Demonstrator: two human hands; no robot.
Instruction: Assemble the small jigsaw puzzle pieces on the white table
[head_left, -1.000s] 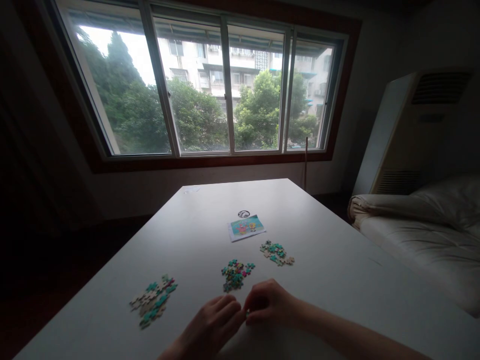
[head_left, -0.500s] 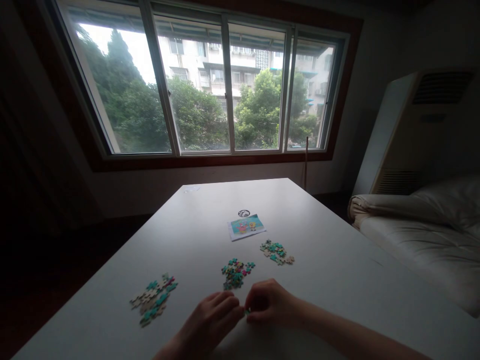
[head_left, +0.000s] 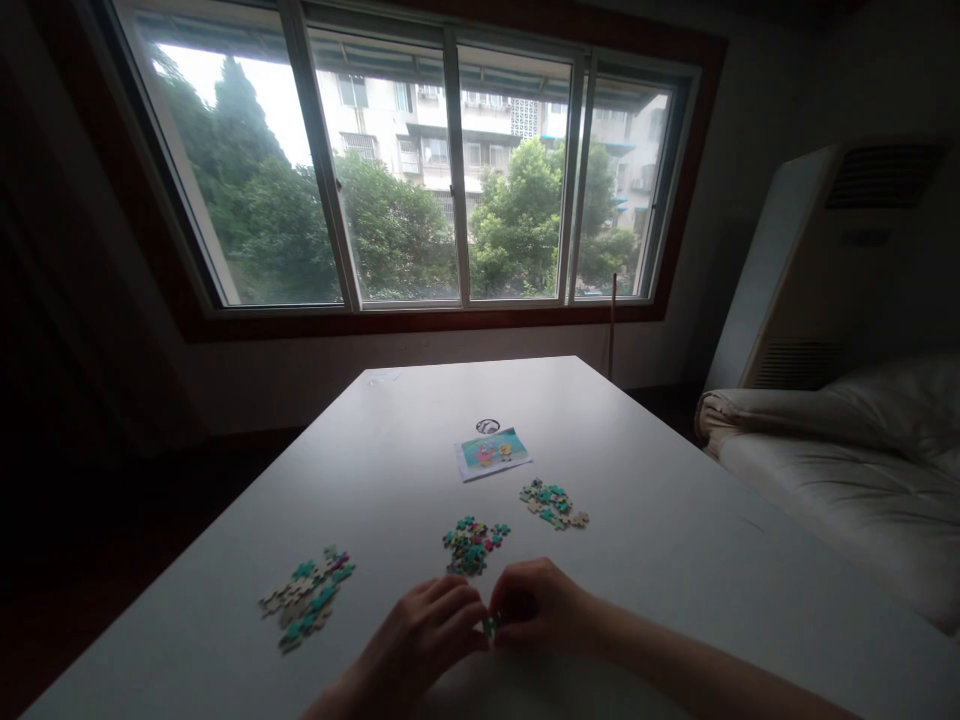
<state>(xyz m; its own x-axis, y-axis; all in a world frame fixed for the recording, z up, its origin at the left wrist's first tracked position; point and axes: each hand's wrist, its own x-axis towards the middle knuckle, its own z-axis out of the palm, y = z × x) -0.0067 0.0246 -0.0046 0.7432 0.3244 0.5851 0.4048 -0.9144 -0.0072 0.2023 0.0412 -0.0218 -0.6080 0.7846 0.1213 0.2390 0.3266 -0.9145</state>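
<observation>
My left hand (head_left: 429,637) and my right hand (head_left: 541,606) meet low over the white table (head_left: 675,560), fingertips almost touching. Between them is a small green jigsaw puzzle piece (head_left: 491,626), mostly covered by the fingers. Thumb and index finger of my right hand pinch it, and the fingertips of my left hand close on its other side. Whether it is one piece or two joined cannot be made out. Just beyond the hands lies a pile of mixed puzzle pieces (head_left: 471,548) in green, pink and yellow.
Another heap of puzzle pieces (head_left: 307,598) lies at the left, and a smaller heap (head_left: 553,503) at the right. Farther back are a printed picture card (head_left: 493,455) and a round black-and-white item (head_left: 487,426). A pale sofa (head_left: 840,480) stands right of the table.
My left fingertips have shifted slightly, and more of the green puzzle piece shows between the hands. The piles and the card have stayed put.
</observation>
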